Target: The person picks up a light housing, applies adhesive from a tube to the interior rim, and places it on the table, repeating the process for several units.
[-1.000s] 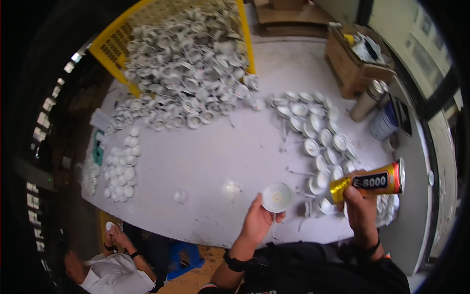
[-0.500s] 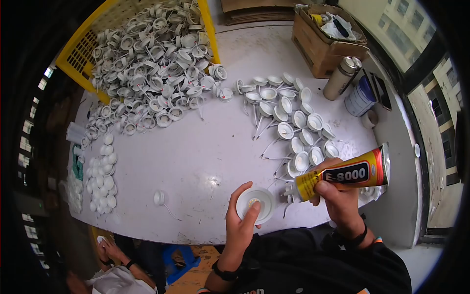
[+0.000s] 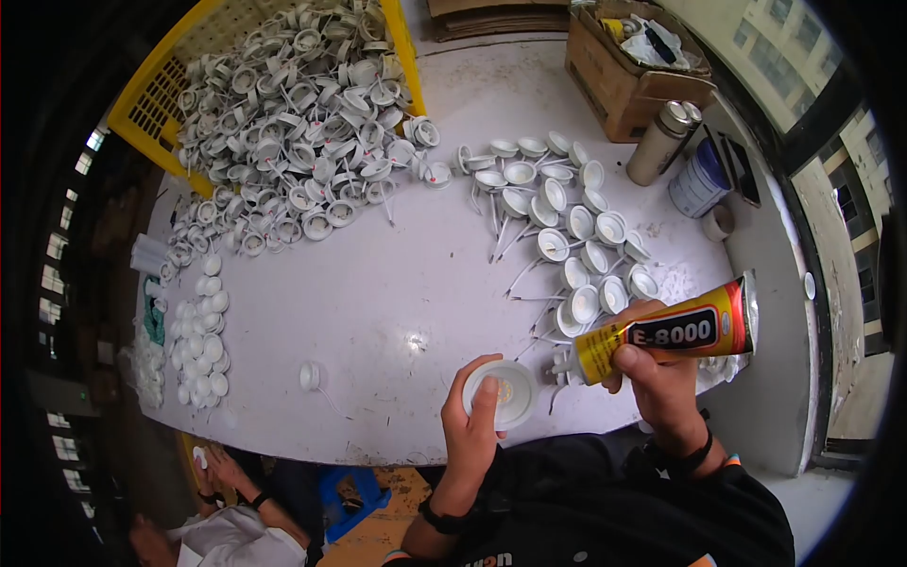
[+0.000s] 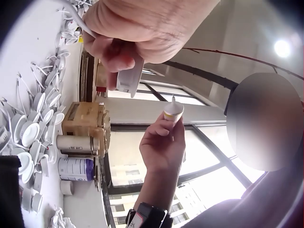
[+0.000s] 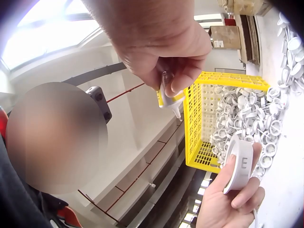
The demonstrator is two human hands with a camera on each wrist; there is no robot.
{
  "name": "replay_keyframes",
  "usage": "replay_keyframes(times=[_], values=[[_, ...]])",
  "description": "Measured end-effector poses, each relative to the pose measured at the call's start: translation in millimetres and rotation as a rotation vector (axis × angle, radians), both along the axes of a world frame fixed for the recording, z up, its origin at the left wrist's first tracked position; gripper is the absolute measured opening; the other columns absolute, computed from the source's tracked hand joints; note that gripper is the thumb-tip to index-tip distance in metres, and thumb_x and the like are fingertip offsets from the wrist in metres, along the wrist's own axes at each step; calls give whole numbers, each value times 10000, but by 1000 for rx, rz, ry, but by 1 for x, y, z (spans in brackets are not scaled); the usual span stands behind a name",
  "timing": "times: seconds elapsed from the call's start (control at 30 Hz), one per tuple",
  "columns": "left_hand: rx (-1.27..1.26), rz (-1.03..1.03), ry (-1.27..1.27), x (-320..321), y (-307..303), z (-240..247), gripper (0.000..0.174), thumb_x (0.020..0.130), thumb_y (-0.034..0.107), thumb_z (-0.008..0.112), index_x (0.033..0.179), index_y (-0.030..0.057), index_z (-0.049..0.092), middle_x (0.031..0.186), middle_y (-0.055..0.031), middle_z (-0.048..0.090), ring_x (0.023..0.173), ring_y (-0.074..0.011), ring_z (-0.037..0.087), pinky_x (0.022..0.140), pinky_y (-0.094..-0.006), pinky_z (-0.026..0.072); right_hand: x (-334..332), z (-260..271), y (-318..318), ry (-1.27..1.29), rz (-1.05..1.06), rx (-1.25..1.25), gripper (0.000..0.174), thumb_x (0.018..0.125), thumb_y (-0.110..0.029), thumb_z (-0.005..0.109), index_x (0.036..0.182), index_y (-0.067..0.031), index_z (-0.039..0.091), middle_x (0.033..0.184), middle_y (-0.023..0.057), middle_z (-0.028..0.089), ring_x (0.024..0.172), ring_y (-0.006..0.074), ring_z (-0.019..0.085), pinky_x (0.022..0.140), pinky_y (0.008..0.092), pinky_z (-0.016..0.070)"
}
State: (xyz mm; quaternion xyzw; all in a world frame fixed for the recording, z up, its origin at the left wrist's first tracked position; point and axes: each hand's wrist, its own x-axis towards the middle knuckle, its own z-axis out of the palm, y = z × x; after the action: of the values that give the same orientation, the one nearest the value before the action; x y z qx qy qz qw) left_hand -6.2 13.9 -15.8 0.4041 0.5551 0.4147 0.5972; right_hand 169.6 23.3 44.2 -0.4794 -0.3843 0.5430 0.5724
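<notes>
My left hand (image 3: 470,435) grips a small round white downlight housing (image 3: 518,404), its open face up, with yellowish LED dots at its centre. The thumb lies over the inside of the cup; the fingers wrap its outer wall, and a white cable hangs below the housing in the right wrist view. To the right, my right hand (image 3: 661,389) holds a yellow, black and red E-8000 glue tube (image 3: 685,333) lengthwise. Its white nozzle (image 4: 174,105) points left toward the housing, a short gap away from its rim.
Housings with cables (image 3: 578,222) stand in rows at the right. A yellow crate (image 3: 146,109) spills many more at the back left. White domes (image 3: 200,345) cluster left, near one lone housing (image 3: 309,376). A carton (image 3: 624,85), flask (image 3: 658,146) and tub (image 3: 699,181) line the right edge. Another person (image 3: 241,510) sits lower left.
My left thumb has moved from the rim to over the housing's inside. The tube has tilted, its tail slightly higher, with the nozzle in view. The head view has swung right.
</notes>
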Motion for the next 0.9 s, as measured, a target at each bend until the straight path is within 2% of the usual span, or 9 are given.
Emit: replay_keyframes(times=[0.03, 0.1, 0.2, 0.23, 0.3, 0.47, 0.6, 0.83, 0.9], values=[[2, -1, -2, 1, 0, 0, 355, 844, 314, 396, 1071, 51, 472, 840, -54, 545, 615, -67, 508, 404, -176, 385, 1, 1, 0, -2, -1, 2, 334, 697, -202, 634, 875, 13, 451, 708, 79, 485, 498, 136, 501, 397, 218, 401], [-102, 36, -555, 2, -2, -1, 496, 855, 436, 272, 1088, 29, 431, 869, -90, 538, 607, -105, 497, 447, -216, 378, 1, 3, 1, 10, 32, 17, 327, 698, -200, 631, 869, 14, 452, 715, 81, 483, 499, 136, 500, 400, 218, 401], [-345, -12, -772, 0, 1, 14, 574, 849, 498, 168, 1151, 53, 370, 952, -111, 514, 663, -169, 499, 520, -282, 404, -1, 6, 1, -34, 61, 25, 321, 701, -199, 627, 865, 14, 453, 722, 85, 483, 500, 135, 499, 405, 216, 403], [-342, -7, -777, -2, 1, 11, 574, 849, 498, 168, 1151, 53, 370, 952, -111, 514, 663, -169, 499, 520, -282, 404, -2, 6, 1, -32, 82, 31, 309, 702, -192, 627, 860, 12, 457, 728, 89, 488, 508, 132, 504, 412, 214, 408], [-325, -133, -1093, -6, -2, 5, 519, 865, 457, 196, 1209, 84, 309, 1069, -139, 465, 795, -221, 511, 608, -307, 428, -4, 6, 1, -50, 105, 47, 261, 709, -140, 621, 875, 8, 483, 771, 80, 502, 548, 117, 509, 452, 204, 420], [-310, -199, -1150, -3, -6, 0, 494, 869, 441, 209, 1236, 111, 242, 1132, -133, 413, 846, -258, 509, 635, -324, 420, -6, 10, 2, -275, 155, 106, 226, 701, -86, 630, 896, -31, 530, 882, 79, 498, 778, 150, 508, 666, 265, 425], [-234, -276, -1114, -2, -4, 1, 460, 873, 386, 287, 1243, 123, 207, 1161, -131, 380, 877, -260, 498, 653, -318, 416, -10, 9, 4, -356, 140, 183, 220, 700, -93, 630, 891, -40, 534, 877, 78, 500, 804, 167, 499, 697, 287, 406], [-226, -189, -1043, 1, -6, 18, 494, 855, 402, 324, 1270, 159, 212, 1163, -124, 378, 864, -266, 476, 641, -346, 416, -11, 11, 9, -542, 175, 316, 202, 701, -91, 627, 878, -47, 541, 829, 80, 527, 776, 180, 509, 683, 294, 405], [-226, -230, -1205, 0, -5, 15, 505, 873, 355, 313, 1298, 141, 143, 1173, -125, 370, 915, -258, 484, 689, -333, 429, -12, 11, 9, -545, 158, 320, 200, 700, -87, 628, 876, -48, 543, 828, 80, 538, 769, 183, 513, 681, 296, 406]])
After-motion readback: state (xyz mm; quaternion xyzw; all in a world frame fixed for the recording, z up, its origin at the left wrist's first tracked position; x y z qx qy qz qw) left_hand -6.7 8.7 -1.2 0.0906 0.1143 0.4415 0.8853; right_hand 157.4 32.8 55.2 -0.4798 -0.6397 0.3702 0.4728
